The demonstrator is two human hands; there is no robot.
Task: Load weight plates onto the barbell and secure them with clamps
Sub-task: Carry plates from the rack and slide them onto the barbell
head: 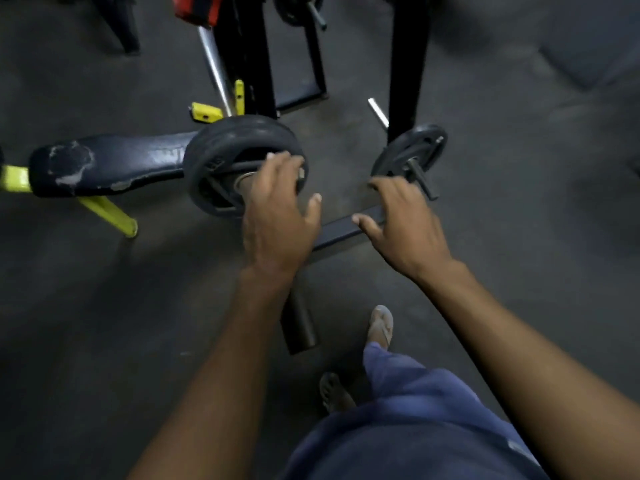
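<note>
Your left hand [277, 206] rests spread fingers on the heavy, rigid weight plates [239, 164] stacked on the barbell sleeve [299, 327] beside the bench [104, 164], best gripped by their rims, while your right hand [401, 223] hovers open, empty.

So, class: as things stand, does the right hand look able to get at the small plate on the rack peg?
Probably yes. The right hand is open and empty, its fingertips right beside the small plate, and nothing lies between them. Blur hides whether they touch yet.
</note>
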